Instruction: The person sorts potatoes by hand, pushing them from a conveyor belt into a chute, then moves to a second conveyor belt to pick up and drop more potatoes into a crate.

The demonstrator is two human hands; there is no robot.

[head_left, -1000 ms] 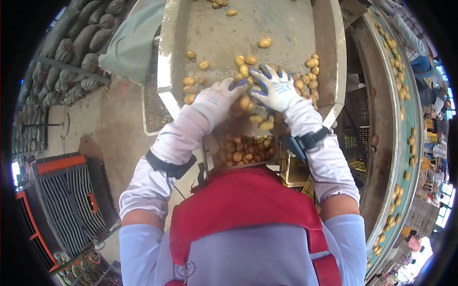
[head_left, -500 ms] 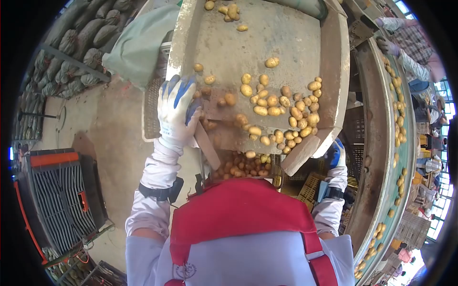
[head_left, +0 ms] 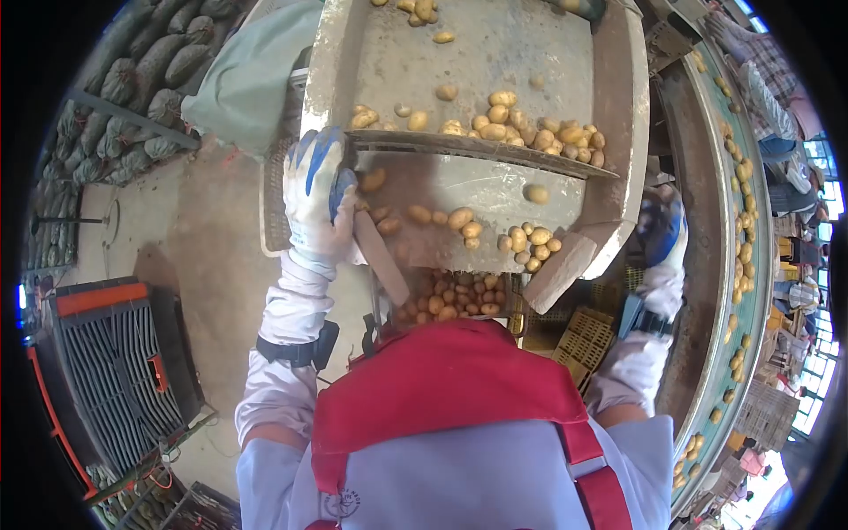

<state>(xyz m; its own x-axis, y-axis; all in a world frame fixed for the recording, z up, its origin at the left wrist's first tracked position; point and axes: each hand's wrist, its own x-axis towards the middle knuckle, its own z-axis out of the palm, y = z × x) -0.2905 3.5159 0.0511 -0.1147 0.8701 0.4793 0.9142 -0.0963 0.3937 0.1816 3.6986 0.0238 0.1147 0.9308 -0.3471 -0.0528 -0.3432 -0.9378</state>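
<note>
My left hand (head_left: 318,194), in a white and blue glove, rests on the left wall of a chute (head_left: 623,106), its fingers slightly apart. Outside the right wall is my right hand (head_left: 667,234), gloved too; its fingers are blurred and anything in them is hidden. A thin board (head_left: 477,150) spans the chute, its left end near my left hand. Potatoes (head_left: 499,115) are heaped behind it, and several potatoes (head_left: 536,237) lie on the lower part. More potatoes (head_left: 455,296) fill a space below the chute mouth.
A conveyor (head_left: 724,309) carrying potatoes runs along the right, with a person (head_left: 764,97) beside it at top right. A yellow crate (head_left: 583,344) stands below the chute on the right. Filled sacks (head_left: 163,66) and a black and orange slatted frame (head_left: 115,371) are at left.
The board now crosses the chute, and potatoes have gathered behind it. Fewer lie on the lower part. My right hand has moved up and to the right; my left hand has shifted slightly.
</note>
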